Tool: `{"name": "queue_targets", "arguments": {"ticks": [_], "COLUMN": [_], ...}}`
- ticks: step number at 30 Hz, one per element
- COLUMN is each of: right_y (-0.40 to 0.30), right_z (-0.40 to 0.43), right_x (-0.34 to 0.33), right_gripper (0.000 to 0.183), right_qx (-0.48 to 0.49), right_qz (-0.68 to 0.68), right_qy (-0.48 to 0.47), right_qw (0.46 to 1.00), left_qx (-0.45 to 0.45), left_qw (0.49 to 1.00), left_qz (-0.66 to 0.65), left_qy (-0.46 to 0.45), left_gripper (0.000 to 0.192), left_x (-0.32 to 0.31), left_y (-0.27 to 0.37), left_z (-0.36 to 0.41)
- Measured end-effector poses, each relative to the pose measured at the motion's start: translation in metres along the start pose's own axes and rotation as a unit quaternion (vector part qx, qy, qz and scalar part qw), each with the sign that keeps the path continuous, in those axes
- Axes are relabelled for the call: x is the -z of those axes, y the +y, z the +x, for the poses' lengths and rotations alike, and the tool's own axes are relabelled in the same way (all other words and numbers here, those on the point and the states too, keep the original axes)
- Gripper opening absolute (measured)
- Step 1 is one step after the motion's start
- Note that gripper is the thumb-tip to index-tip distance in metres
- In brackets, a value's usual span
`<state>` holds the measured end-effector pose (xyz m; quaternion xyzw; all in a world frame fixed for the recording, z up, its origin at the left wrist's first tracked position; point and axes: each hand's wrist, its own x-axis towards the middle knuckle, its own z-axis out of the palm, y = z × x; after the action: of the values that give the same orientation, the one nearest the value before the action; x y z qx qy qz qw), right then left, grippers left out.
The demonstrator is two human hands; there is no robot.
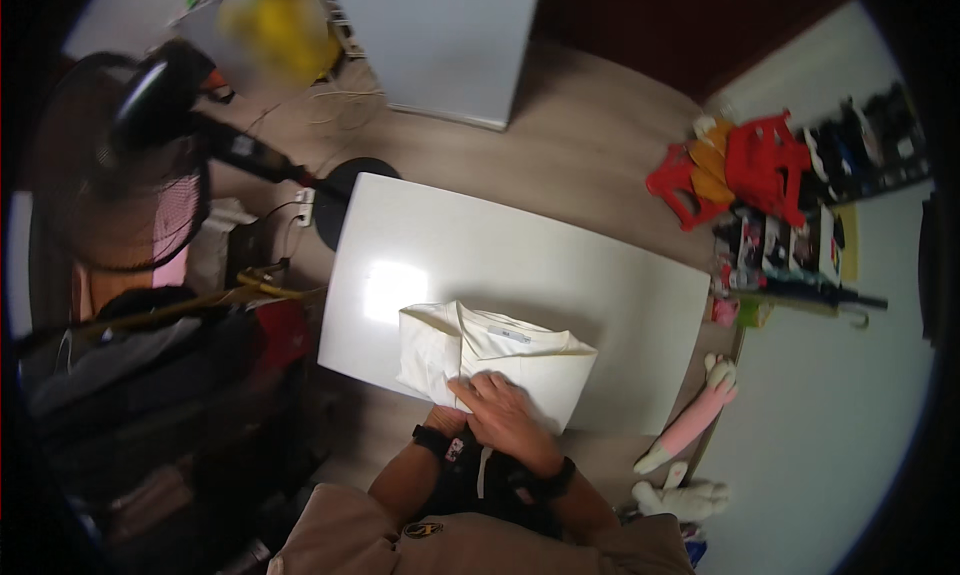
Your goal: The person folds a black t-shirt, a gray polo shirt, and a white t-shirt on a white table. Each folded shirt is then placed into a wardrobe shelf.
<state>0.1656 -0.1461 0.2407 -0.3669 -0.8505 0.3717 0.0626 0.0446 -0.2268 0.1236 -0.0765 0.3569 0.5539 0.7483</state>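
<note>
A cream-white shirt (517, 361) lies folded on a white tabletop (555, 267), close to its near edge. Its neckline faces away from me, with a grey label (510, 335) inside the collar. A folded-over section covers the shirt's left side. My right hand (501, 412) rests palm down on the shirt's near middle, its index finger reaching left to the fold line. At the near edge, partly beneath the right hand, is my left hand (448, 419); its fingers are mostly hidden, so their grip cannot be seen. Both wrists wear black bands.
A black pedestal fan (251, 153) stands left of the table, near a power strip (304, 207). Dark clothes (172, 365) hang at left. Red plastic stools (765, 170), a plush toy (694, 417) and an umbrella (825, 297) are at right. A white cabinet (442, 42) stands beyond.
</note>
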Motion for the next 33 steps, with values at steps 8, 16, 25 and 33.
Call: {"name": "queue_targets", "arguments": {"ticks": [8,16,25,33], "right_y": [-0.044,-0.073,-0.247,-0.404], "right_z": [-0.031,0.001,-0.035,-0.119], "right_x": [0.052,0.014,-0.086,-0.162], "right_gripper": [0.043,0.089,0.083,0.075], "right_qx": [0.167,-0.084,-0.105,-0.001], "right_qz": [0.157,0.682,0.491,0.364], "right_qy": [0.185,-0.194,-0.557,-0.706], "right_qw": [0.956,0.7,0.661,0.608], "left_qx": [-0.276,-0.475,-0.654,-0.765], "left_qw": [0.961,0.86,0.672,0.442], "left_qz": [-0.012,-0.176,-0.284,-0.351], "left_qy": [-0.002,0.06,0.199,0.31], "left_gripper": [0.055,0.051,0.051,0.05], "left_x": [-0.006,-0.052,0.013,0.046], "left_y": [0.049,0.043,-0.053,-0.139], "left_z": [-0.083,-0.247,-0.403,-0.517]}}
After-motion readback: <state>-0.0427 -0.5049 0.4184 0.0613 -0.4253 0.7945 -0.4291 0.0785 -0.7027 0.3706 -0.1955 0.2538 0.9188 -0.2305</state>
